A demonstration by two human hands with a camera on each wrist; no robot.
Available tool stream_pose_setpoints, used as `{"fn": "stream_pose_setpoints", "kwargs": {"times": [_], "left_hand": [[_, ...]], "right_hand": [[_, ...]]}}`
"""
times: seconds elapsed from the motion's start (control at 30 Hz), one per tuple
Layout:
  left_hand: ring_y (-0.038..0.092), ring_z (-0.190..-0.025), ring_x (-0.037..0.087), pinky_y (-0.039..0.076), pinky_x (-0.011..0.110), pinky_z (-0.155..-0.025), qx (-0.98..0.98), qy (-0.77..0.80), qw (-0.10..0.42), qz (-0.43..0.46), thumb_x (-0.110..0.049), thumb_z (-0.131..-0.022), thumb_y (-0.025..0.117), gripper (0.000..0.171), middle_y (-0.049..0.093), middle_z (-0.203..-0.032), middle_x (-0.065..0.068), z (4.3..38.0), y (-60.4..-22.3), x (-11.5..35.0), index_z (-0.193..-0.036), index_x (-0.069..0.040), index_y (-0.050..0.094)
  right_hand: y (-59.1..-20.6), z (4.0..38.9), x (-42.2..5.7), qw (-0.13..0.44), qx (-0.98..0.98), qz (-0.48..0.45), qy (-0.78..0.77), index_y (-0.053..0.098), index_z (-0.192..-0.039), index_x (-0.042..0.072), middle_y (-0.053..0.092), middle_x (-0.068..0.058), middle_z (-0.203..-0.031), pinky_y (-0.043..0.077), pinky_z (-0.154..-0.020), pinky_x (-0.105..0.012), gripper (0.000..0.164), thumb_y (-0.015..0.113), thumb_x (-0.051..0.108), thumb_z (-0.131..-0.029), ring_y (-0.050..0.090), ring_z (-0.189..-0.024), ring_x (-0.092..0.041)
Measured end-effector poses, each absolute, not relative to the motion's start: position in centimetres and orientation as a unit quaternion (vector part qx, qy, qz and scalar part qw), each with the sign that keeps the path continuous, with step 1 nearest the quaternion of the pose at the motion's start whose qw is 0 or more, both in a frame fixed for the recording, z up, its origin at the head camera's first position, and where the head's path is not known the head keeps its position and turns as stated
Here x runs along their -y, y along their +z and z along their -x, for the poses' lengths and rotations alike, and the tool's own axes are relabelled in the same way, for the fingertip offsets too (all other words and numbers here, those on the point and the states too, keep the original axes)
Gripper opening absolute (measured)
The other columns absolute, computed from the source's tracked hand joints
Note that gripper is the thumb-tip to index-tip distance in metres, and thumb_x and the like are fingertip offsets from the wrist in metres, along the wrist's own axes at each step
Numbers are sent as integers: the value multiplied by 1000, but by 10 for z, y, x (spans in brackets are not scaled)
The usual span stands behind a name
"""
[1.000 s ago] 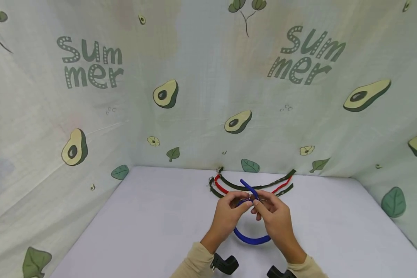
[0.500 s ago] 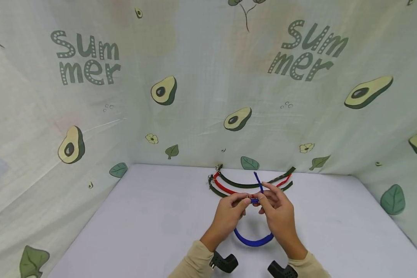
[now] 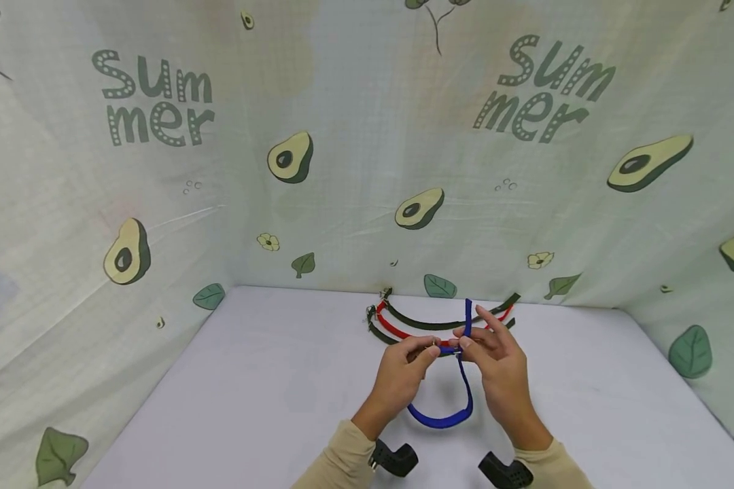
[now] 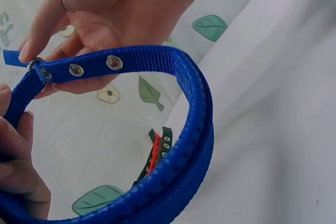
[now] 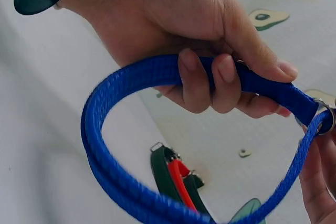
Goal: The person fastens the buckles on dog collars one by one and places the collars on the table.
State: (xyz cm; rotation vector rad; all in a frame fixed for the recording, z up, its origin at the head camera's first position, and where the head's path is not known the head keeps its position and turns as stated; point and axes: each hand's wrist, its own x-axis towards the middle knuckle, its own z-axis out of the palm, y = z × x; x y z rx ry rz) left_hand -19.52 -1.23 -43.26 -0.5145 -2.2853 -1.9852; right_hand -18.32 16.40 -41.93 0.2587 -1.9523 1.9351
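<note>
A blue pet collar (image 3: pixel 442 422) with metal eyelets hangs as a loop between my two hands above the table. My left hand (image 3: pixel 397 377) grips the band near its metal ring (image 5: pixel 324 118); in the right wrist view its fingers curl round the webbing. The right hand (image 3: pixel 503 372) pinches the strap right at the ring, thumb in front, with its index finger raised. Above that hand the strap's free end (image 3: pixel 467 316) stands upright. In the left wrist view several eyelets (image 4: pixel 114 62) show along the strap, and the right hand's palm faces the camera.
Behind the hands, two dark green collars (image 3: pixel 428 327) and a red collar (image 3: pixel 395 331) lie curved on the white table (image 3: pixel 269 394). A printed cloth wall (image 3: pixel 342 204) rises at the table's back edge. Black camera mounts (image 3: pixel 397 460) sit on both wrists.
The strap's free end has swung from leaning left to upright. My right hand has shifted slightly right with its index finger lifted, and more strap shows between the hands. The left hand has barely moved.
</note>
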Motion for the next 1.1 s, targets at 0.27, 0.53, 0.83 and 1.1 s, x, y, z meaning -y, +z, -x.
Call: {"fn": "stream_pose_setpoints", "kwargs": {"times": [0.27, 0.53, 0.83, 1.1], "left_hand": [[54, -70, 10, 46, 22, -59, 758, -636, 22, 145, -34, -99, 66, 31, 66, -88, -5, 195, -431, 16, -121, -13, 72], [56, -71, 10, 45, 21, -61, 724, -672, 23, 156, -25, -100, 64, 29, 67, -91, -1, 195, -433, 11, -122, -7, 70], [55, -70, 8, 45, 19, -60, 715, -670, 69, 185, -17, -99, 65, 23, 61, -86, -1, 192, -427, 10, -118, -6, 70], [52, -68, 5, 43, 17, -60, 712, -666, 87, 205, -4, -97, 64, 18, 64, -90, 7, 172, -397, 12, -113, 2, 70]], "right_hand": [[-421, 183, -162, 202, 731, -105, 643, 46, -150, 16, 68, -17, -113, 59, -74, -30, 56, 65, 7, -98, 73, -89, -16], [-423, 181, -165, 231, 750, -113, 609, 63, -135, 10, 70, -13, -103, 58, -73, -26, 41, 65, 0, -96, 72, -80, -19], [-421, 180, -164, 287, 759, -165, 560, 74, -114, 6, 68, -7, -100, 58, -63, -24, 31, 61, -13, -92, 69, -73, -14], [-409, 174, -162, 357, 773, -219, 477, 76, -98, 1, 65, -7, -90, 51, -58, -15, 31, 60, -22, -84, 62, -63, -13]]}}
